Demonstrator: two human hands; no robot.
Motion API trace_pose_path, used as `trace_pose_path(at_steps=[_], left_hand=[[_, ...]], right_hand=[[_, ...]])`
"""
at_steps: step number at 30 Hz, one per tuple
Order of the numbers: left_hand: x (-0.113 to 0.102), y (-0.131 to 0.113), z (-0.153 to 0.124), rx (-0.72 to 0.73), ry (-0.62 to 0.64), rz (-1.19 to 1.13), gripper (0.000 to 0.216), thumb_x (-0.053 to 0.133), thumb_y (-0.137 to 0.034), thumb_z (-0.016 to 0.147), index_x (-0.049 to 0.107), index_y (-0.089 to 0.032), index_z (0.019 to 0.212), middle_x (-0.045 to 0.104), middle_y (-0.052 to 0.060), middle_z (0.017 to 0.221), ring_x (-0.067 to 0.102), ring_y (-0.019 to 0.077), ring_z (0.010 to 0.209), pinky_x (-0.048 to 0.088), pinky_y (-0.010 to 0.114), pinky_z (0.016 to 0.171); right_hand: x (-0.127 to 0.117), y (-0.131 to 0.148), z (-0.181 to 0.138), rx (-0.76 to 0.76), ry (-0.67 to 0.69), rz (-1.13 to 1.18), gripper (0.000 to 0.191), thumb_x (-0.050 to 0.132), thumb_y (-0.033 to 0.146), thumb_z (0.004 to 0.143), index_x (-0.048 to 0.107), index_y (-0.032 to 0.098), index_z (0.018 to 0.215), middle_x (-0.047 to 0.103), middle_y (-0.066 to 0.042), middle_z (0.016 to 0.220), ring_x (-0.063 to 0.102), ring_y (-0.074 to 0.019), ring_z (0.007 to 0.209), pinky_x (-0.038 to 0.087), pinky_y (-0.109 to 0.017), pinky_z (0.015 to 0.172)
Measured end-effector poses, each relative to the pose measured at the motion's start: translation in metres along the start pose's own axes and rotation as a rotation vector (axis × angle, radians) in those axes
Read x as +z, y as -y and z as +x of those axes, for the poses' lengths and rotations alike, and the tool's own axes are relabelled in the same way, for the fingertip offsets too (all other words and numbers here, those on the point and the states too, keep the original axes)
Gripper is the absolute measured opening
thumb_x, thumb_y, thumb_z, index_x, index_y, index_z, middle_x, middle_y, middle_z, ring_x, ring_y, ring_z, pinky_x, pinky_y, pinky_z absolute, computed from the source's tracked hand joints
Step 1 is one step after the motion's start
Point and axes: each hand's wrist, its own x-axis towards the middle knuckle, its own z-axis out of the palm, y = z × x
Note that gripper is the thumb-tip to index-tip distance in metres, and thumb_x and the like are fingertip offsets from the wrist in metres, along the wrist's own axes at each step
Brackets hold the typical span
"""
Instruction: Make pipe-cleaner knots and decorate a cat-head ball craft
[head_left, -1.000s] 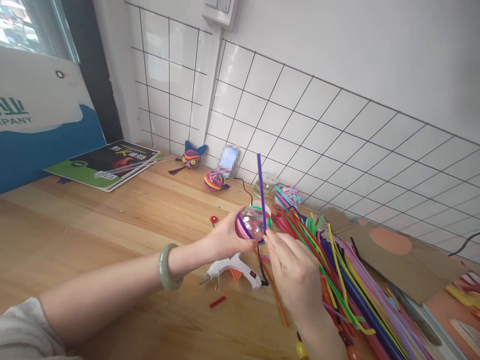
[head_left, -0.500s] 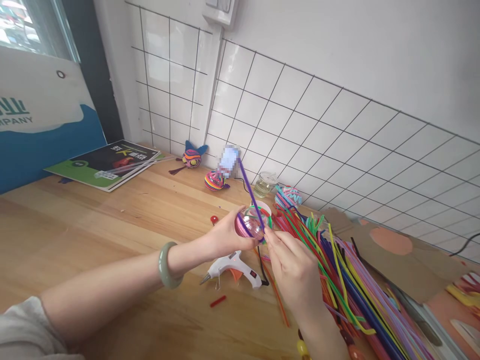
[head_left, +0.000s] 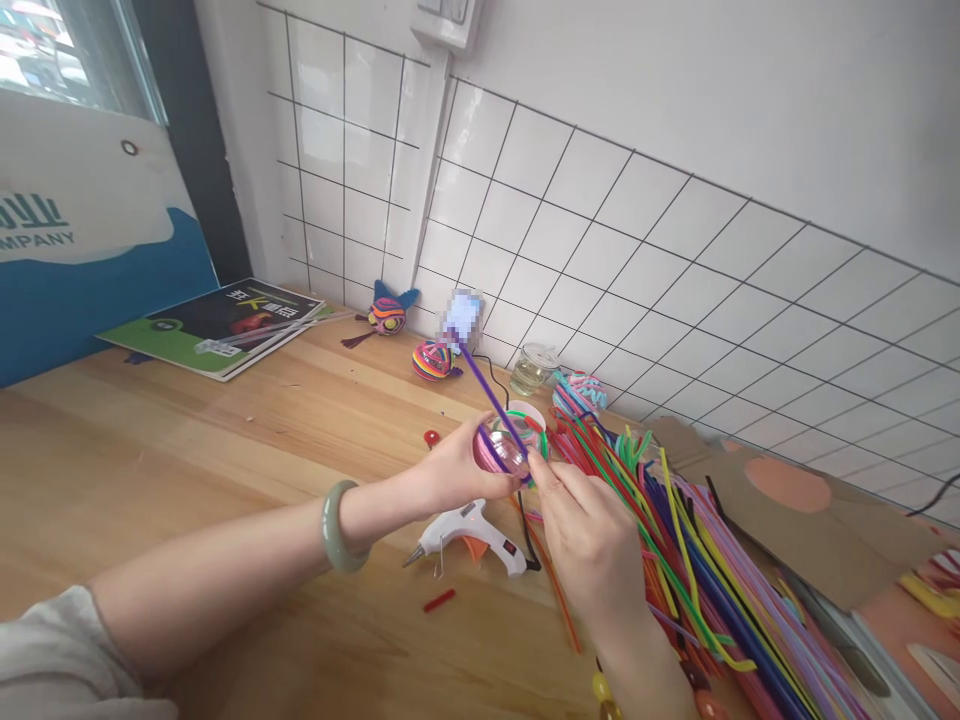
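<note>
My left hand is wrapped round a clear round ball with pink, green and purple strips on its surface. A purple pipe cleaner lies across the ball, its free end sticking up and to the left toward the wall. With thumb and forefinger, my right hand pinches the pipe cleaner against the ball's right side. Just below the hands a white glue gun rests on its wire stand, and a short red piece lies nearer to me.
Many coloured pipe cleaners spread over the right side beside brown cardboard. Along the wall stand a blue-eared striped ball, another striped ball, a blurred phone and a glass jar. Booklets lie left.
The free end of the purple pipe cleaner has swung left and lower. Both hands keep their hold on the ball and strip; the view has shifted slightly.
</note>
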Motion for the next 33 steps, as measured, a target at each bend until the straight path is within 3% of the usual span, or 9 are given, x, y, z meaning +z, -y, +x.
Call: trace_pose_path(at_steps=[4, 15, 21, 25, 33], left_hand=[[-0.0009, 0.0020, 0.0007, 0.019, 0.036, -0.029, 0.056, 0.072, -0.015, 0.059, 0.055, -0.014, 0.113, 0.067, 0.005, 0.095, 0.062, 0.0187, 0.086, 0.051, 0.029, 0.077], [-0.0014, 0.0075, 0.0006, 0.028, -0.031, 0.073, 0.054, 0.071, -0.018, 0.062, 0.055, -0.013, 0.113, 0.065, 0.003, 0.084, 0.059, 0.0151, 0.076, 0.050, 0.027, 0.071], [-0.0026, 0.0097, 0.0017, 0.083, 0.014, 0.077, 0.046, 0.070, -0.022, 0.065, 0.060, -0.015, 0.109, 0.062, 0.000, 0.078, 0.056, 0.0126, 0.071, 0.048, 0.024, 0.068], [-0.0030, 0.0083, 0.0019, 0.029, 0.030, 0.066, 0.037, 0.071, -0.022, 0.063, 0.063, -0.014, 0.099, 0.061, 0.001, 0.074, 0.054, 0.0121, 0.067, 0.045, 0.022, 0.061], [-0.0045, 0.0086, 0.0020, -0.032, 0.114, -0.054, 0.031, 0.067, -0.021, 0.067, 0.060, -0.013, 0.096, 0.058, 0.000, 0.073, 0.050, 0.0095, 0.063, 0.040, 0.020, 0.054]], right_hand=[[0.0004, -0.0006, 0.0003, -0.008, -0.001, -0.011, 0.030, 0.043, 0.007, 0.092, 0.062, 0.011, 0.115, 0.067, -0.008, 0.082, 0.056, -0.0156, 0.067, 0.045, -0.029, 0.066], [0.0025, -0.0005, -0.0021, -0.022, 0.015, -0.045, 0.033, 0.042, 0.008, 0.092, 0.059, 0.010, 0.120, 0.065, -0.008, 0.081, 0.055, -0.0167, 0.068, 0.043, -0.030, 0.066], [0.0034, -0.0023, -0.0025, -0.026, 0.010, -0.032, 0.032, 0.042, 0.009, 0.093, 0.059, 0.011, 0.120, 0.065, -0.008, 0.083, 0.055, -0.0166, 0.068, 0.043, -0.030, 0.066], [0.0047, -0.0035, -0.0023, -0.009, 0.021, -0.013, 0.031, 0.042, 0.011, 0.093, 0.059, 0.011, 0.120, 0.064, -0.009, 0.082, 0.057, -0.0170, 0.071, 0.045, -0.029, 0.067], [0.0094, -0.0063, -0.0038, -0.001, 0.096, 0.024, 0.036, 0.037, 0.009, 0.095, 0.053, 0.010, 0.127, 0.062, -0.009, 0.083, 0.059, -0.0181, 0.076, 0.048, -0.031, 0.069]])
